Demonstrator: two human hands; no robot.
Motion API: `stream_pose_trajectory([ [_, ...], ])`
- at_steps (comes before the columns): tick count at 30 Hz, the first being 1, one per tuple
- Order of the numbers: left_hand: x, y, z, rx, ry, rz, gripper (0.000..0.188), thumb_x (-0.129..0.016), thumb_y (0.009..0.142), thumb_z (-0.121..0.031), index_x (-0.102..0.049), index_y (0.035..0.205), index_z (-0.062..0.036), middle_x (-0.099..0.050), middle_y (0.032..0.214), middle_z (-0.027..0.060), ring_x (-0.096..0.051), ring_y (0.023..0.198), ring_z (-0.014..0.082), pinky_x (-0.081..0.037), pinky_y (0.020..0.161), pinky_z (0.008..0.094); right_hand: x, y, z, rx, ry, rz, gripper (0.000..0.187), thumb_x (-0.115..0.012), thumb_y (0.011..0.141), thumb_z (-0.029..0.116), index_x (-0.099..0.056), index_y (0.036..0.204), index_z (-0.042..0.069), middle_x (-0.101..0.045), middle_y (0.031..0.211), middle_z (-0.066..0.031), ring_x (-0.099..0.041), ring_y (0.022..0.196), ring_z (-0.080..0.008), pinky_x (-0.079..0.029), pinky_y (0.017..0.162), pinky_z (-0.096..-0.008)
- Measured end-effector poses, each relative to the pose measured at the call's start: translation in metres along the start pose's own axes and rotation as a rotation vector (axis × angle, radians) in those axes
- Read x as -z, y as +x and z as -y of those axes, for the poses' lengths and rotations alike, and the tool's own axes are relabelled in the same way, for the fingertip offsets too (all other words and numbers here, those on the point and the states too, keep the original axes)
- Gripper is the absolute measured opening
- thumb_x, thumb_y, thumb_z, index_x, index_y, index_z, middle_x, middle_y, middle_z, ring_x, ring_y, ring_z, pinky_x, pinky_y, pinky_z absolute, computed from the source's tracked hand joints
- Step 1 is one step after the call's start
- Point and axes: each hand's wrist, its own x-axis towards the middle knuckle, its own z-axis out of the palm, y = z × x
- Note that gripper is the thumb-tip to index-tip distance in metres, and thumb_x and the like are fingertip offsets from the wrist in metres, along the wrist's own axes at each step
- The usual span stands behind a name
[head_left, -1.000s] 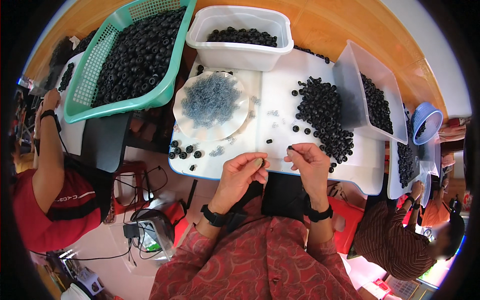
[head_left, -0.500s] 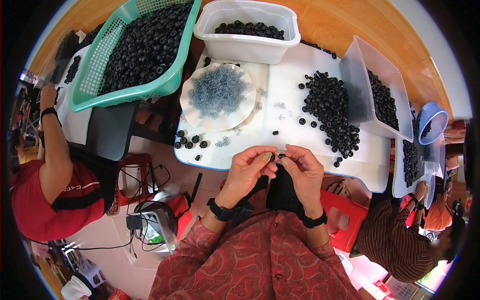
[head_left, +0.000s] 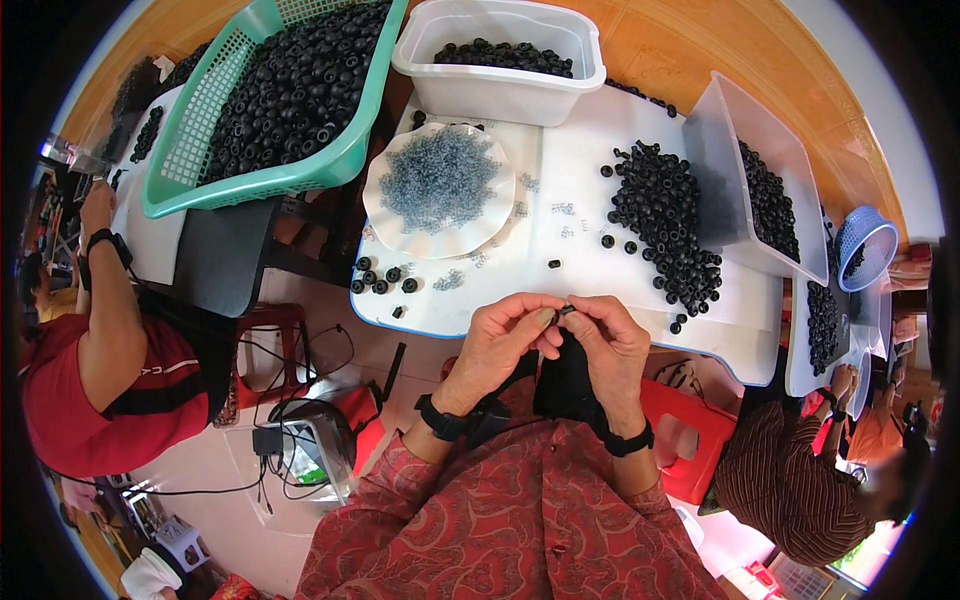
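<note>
In front of me, at the table's near edge, my left hand [head_left: 508, 338] and my right hand [head_left: 606, 345] meet fingertip to fingertip. Both are closed in a pinch around a small black plastic part [head_left: 564, 311], mostly covered by the fingers. Beyond them, one tiny black piece [head_left: 554, 264] lies alone on the white table. A scalloped white plate [head_left: 392, 232] holds a heap of small greyish springs [head_left: 440, 180], and loose springs [head_left: 449, 280] lie beside it. Several round black parts with holes [head_left: 380, 286] sit near the left corner. A larger pile of black parts [head_left: 655, 210] spreads on the right.
A green basket [head_left: 330, 178] full of round black parts stands at the far left. At the back is a white tub [head_left: 500, 95]; a clear bin [head_left: 718, 170] tilts on the right. Co-workers sit on both sides. Cables [head_left: 290, 440] hang by a red stool.
My fingertips have drawn closer together. The small pieces that each hand held slightly apart now meet between them. The co-worker's hand at the left has shifted slightly.
</note>
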Motion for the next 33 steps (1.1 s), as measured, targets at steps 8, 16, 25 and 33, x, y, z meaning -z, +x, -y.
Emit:
stream_pose_trajectory([
  [8, 0.0, 0.001, 0.001, 0.01, -0.014, -0.01, 0.023, -0.055, 0.103, -0.008, -0.064, 0.122, 0.0026, -0.069, 0.095, 0.0082, -0.066, 0.08, 0.0128, -0.058, 0.07, 0.0264, -0.003, -0.001, 0.006, 0.034, -0.014, 0.027, 0.02, -0.063, 0.093, -0.006, -0.07, 0.111, -0.001, -0.065, 0.101, -0.0073, -0.065, 0.088, -0.0134, -0.051, 0.079, -0.024],
  [16, -0.003, 0.001, 0.001, 0.035, -0.064, -0.024, 0.024, -0.055, 0.103, -0.009, -0.064, 0.122, 0.0029, -0.068, 0.094, 0.0089, -0.066, 0.079, 0.0128, -0.058, 0.069, 0.0263, -0.002, -0.001, 0.003, -0.034, 0.066, 0.009, 0.013, -0.065, 0.093, -0.004, -0.069, 0.105, -0.002, -0.065, 0.101, -0.0059, -0.064, 0.09, -0.0128, -0.051, 0.081, -0.0245],
  [25, -0.004, 0.002, 0.0, 0.028, -0.129, -0.051, 0.023, -0.056, 0.103, -0.008, -0.065, 0.12, 0.0034, -0.069, 0.09, 0.008, -0.067, 0.077, 0.0127, -0.058, 0.067, 0.0261, -0.004, -0.003, -0.004, 0.024, 0.087, -0.003, 0.013, -0.069, 0.091, -0.003, -0.065, 0.104, -0.002, -0.063, 0.104, -0.0057, -0.063, 0.092, -0.0119, -0.051, 0.082, -0.0244],
  [33, -0.004, 0.002, 0.0, 0.029, -0.064, 0.0, 0.024, -0.056, 0.103, -0.01, -0.065, 0.12, 0.0036, -0.069, 0.094, 0.0083, -0.067, 0.08, 0.0119, -0.059, 0.069, 0.0252, -0.003, -0.005, -0.007, 0.001, 0.081, -0.023, 0.017, -0.07, 0.09, -0.003, -0.066, 0.106, 0.0, -0.065, 0.099, -0.0051, -0.062, 0.089, -0.012, -0.051, 0.08, -0.0237],
])
